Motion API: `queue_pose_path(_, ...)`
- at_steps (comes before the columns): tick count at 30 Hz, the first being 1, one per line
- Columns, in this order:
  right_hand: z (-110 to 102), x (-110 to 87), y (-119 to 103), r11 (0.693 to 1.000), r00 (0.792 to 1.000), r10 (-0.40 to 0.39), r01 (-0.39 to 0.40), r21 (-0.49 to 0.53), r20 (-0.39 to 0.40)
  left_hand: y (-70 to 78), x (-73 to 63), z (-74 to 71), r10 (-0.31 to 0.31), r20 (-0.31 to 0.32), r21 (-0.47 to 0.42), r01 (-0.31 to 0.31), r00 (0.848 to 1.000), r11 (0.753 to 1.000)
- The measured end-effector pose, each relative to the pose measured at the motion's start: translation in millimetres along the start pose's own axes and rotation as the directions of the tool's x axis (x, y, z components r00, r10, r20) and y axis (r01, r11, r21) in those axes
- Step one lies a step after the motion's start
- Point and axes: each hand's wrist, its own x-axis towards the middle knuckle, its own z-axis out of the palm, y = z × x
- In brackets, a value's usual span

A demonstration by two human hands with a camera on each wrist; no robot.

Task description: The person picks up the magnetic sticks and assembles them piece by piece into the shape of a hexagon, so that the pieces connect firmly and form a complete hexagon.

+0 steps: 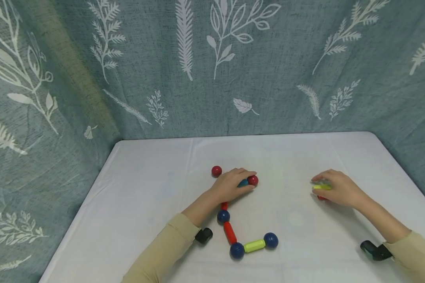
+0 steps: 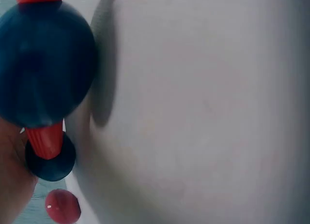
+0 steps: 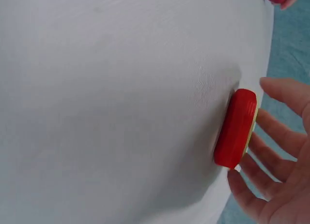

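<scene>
My left hand [image 1: 230,185] arches over a blue ball [image 1: 243,183], fingers and thumb on either side of it. Beside its fingertips is a red ball [image 1: 253,180]. A chain of dark blue balls and rods runs out from under this hand, with a red rod [image 1: 230,232] and a yellow-green rod [image 1: 254,246] in it. Farther right, my right hand [image 1: 340,189] is spread around a loose yellow-green rod [image 1: 322,187] and a red rod [image 3: 236,128] lying side by side. Its thumb stands apart from the rods in the right wrist view; fingertip contact is unclear.
A second red ball [image 1: 217,171] lies just beyond the left hand. Black wrist cameras [image 1: 204,236] hang below the sleeves. White cloth [image 1: 156,188] covers the table, and a teal leaf-patterned curtain [image 1: 138,59] stands behind it.
</scene>
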Motion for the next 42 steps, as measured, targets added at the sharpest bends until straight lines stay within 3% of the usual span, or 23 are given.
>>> queue_pose_path(7,4,0.6,0,1.000,1.000,0.001,-0.001,0.010,-0.001,-1.4,-1.4,2.7,-0.042,0.008,-0.075,0.042,0.999,0.996)
queue_pose_path(12,15,10.5,-7,0.998,0.998,-0.056,0.057,0.018,-0.025,-0.5,-2.6,2.2,-0.083,0.039,-0.108,0.087,0.996,0.990)
queue_pose_path(20,36,29.4,-37,0.984,0.986,-0.163,0.164,0.073,-0.021,-0.2,-8.3,2.3,-0.123,0.043,-0.161,0.129,0.991,0.979)
queue_pose_path(29,58,52.5,-64,0.968,0.976,-0.218,0.217,0.125,-0.009,2.5,-12.8,0.7,-0.155,0.044,-0.166,0.160,0.987,0.973)
queue_pose_path(42,68,67.5,-88,0.943,0.955,-0.297,0.294,0.154,-0.006,8.6,-19.1,-0.9,-0.197,0.042,-0.141,0.201,0.979,0.969)
